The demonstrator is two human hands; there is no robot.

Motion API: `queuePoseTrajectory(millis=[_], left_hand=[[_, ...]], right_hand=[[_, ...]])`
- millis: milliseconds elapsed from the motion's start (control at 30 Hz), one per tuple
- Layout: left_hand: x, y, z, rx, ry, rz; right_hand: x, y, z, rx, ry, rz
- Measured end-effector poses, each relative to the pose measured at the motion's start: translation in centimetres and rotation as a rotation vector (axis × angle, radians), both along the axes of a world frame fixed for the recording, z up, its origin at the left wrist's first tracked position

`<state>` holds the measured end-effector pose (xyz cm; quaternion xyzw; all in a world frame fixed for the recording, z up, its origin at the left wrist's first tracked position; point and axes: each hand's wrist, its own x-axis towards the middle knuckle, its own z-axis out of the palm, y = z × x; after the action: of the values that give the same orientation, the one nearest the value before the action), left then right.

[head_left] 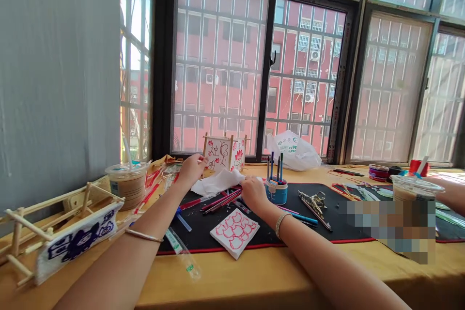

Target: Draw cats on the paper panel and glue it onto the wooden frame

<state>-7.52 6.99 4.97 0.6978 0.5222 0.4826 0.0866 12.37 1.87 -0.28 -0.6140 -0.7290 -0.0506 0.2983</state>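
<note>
My left hand (193, 171) reaches forward, its fingers pinched at the left edge of a small paper lantern (220, 153). The lantern has a wooden stick frame and white panels with red flowers and writing. In front of it lies a crumpled white tissue (218, 182); my right hand (254, 191) is closed on its right end. Just right of that hand stands a blue pen cup (276, 192) with several pens. Several red and dark pens (222, 200) lie between my hands. Nearer to me is a folded white napkin (235, 230) with red scalloped drawing.
A wooden stick frame (22, 232) with a drawn panel stands at left, beside a lidded drink cup (127, 185). Scissors (315, 208) lie on the black mat (348, 232). A white plastic bag (293, 150) sits by the window. At right are another drink cup (417, 188) and another person's arm (450, 193).
</note>
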Motion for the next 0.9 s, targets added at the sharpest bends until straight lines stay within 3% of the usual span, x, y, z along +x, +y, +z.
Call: queuePoseTrajectory(millis=[133, 233, 400, 500, 633, 800, 900], left_hand=[[1.3, -0.7, -0.2, 0.055, -0.079, -0.100], [2.0, -1.1, -0.2, 0.087, -0.130, -0.197], [2.4, -1.4, 0.0, 0.070, -0.176, -0.303], [2.7, -1.9, -0.4, -0.028, -0.132, -0.366], [3.8, -3.4, -1.7, -0.311, 0.082, -0.616], [4.5, -5.1, -2.5, -0.618, 0.317, -0.882], [3.8, -5.0, -1.9, -0.653, 0.291, -0.933]], right_hand=[[-4.3, -0.2, 1.6, -0.157, 0.232, 0.292], [-6.9, -0.9, 1.6, -0.367, 0.412, 0.537], [-6.5, -1.0, 0.4, -0.530, 0.744, 0.700], [-4.2, 0.1, 0.3, -0.413, 0.998, 0.663], [-2.1, 1.5, 0.7, -0.226, 1.221, 0.635], [-1.9, 1.4, 1.3, -0.057, 1.312, 0.651], [-1.6, 1.3, 1.5, 0.026, 1.302, 0.629]])
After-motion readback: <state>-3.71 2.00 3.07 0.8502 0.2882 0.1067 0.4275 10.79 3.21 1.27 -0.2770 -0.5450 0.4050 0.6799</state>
